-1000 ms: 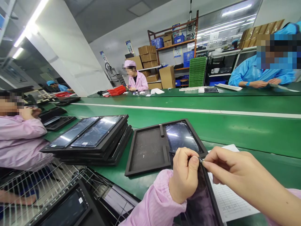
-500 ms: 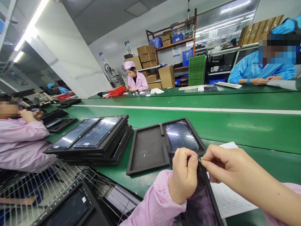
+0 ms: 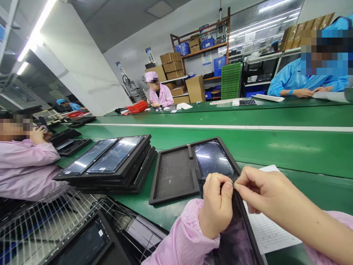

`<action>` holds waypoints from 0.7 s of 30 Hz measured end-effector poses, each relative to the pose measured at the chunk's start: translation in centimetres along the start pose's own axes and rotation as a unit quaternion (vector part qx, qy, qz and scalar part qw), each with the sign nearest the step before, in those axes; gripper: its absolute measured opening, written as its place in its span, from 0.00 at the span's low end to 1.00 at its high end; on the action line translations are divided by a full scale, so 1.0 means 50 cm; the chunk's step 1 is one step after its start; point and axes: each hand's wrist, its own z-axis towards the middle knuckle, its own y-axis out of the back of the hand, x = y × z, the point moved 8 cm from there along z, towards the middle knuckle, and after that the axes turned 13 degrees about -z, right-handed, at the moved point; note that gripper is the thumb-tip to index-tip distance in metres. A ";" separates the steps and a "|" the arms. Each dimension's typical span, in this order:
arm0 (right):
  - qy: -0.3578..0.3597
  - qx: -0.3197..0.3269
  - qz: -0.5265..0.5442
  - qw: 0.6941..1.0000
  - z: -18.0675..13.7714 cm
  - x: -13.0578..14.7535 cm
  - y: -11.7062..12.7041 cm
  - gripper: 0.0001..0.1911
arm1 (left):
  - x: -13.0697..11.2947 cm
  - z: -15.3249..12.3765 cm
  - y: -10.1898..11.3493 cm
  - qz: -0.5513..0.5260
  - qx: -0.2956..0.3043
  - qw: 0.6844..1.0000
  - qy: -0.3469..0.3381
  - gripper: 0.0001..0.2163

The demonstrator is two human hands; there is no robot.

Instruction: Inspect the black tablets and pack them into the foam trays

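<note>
My left hand [image 3: 216,206], in a pink sleeve, is closed around the top edge of a dark glossy screen panel [image 3: 237,239] held upright near me. My right hand [image 3: 259,191] pinches something small at the panel's top corner, fingertips touching the left thumb. What the pinch holds is too small to make out. Just beyond my hands lies a black foam tray [image 3: 173,173] with an empty left pocket and a screen panel [image 3: 213,159] in its right pocket.
A stack of black trays with screens [image 3: 110,162] sits left of the open tray. A printed sheet [image 3: 271,232] lies under my right arm. A wire rack [image 3: 55,228] with another tray stands at bottom left. Co-workers in pink [image 3: 24,165] and blue [image 3: 303,81] sit around the green conveyor [image 3: 275,147].
My hands stay together at the panel's top corner, shifting only slightly up in the picture. The view has drifted a little; the trays have not moved.
</note>
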 end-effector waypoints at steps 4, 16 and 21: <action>0.007 -0.002 0.012 1.000 -0.004 0.000 -0.001 0.10 | -0.001 0.001 0.000 -0.002 -0.003 1.000 -0.002 0.15; -0.028 0.069 0.092 0.993 0.004 -0.008 -0.019 0.09 | 0.003 0.000 0.001 -0.006 -0.005 1.000 0.010 0.16; -0.047 0.057 0.092 0.993 0.002 -0.014 -0.016 0.08 | 0.004 0.000 0.003 -0.014 -0.013 1.000 0.011 0.15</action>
